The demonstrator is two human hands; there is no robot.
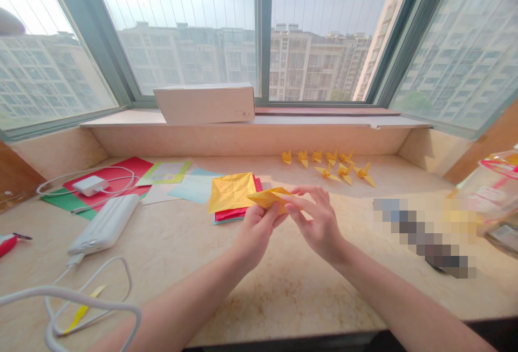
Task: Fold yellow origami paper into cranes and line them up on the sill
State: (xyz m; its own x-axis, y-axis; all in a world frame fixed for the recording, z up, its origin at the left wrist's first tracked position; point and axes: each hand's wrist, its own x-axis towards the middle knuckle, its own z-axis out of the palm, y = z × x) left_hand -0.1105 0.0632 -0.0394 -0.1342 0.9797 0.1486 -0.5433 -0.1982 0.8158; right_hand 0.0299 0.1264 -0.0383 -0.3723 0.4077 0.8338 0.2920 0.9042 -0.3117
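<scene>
My left hand (256, 229) and my right hand (318, 220) meet above the marble counter (259, 282), both pinching a partly folded yellow paper (267, 198). The left thumb and fingers grip its near edge; the right fingers press its right side. Just behind the hands lies a creased yellow sheet (231, 190) on top of a small stack of red and teal sheets (234, 214). Several finished yellow paper cranes (329, 166) stand in a loose row at the back right.
A white power bank (104, 223) with white cables (87, 292) lies at left, beside a white charger (89, 185) on red and green paper (111, 176). A white box (205, 103) sits on the window sill. A clear plastic container (491, 193) stands at right.
</scene>
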